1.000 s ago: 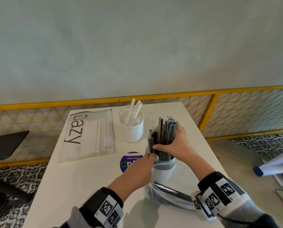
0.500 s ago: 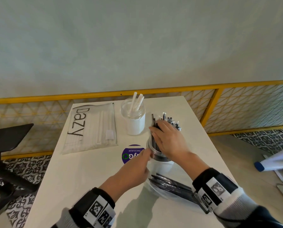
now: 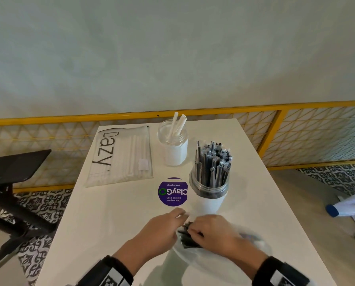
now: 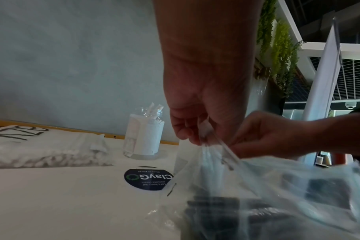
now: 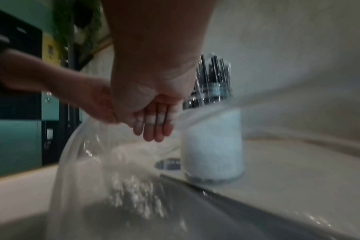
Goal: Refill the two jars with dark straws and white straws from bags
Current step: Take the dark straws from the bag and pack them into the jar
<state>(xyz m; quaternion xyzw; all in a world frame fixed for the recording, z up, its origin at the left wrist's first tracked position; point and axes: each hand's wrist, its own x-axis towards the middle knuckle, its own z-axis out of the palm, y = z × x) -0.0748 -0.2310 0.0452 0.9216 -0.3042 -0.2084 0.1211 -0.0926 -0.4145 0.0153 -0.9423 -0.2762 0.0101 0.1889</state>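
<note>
From the head view, both hands meet at the near edge of the white table [image 3: 94, 223]; the left hand [image 3: 160, 230] and the right hand [image 3: 211, 230] are at the mouth of a clear plastic bag [image 3: 253, 242] with a few dark straws [image 3: 188, 238] in it; the straws lie right between and under the fingertips; the picture is blurry here. Just past the hands stands the jar of dark straws [image 3: 210, 182], packed full; behind it is the jar of white straws [image 3: 173, 141] with only a couple inside; the bag of white straws [image 3: 121, 155] lies flat to its left; a purple round sticker [image 3: 173, 191] sits between the bag and the full jar.

From the left wrist view, the left fingers [image 4: 185, 129] are curled and pinch the bag's top edge; the right hand pinches it just beside them.

From the right wrist view, the right fingers [image 5: 156, 125] hang straight and pressed together over the bag; I cannot tell the thumb; the full jar stands close behind.
</note>
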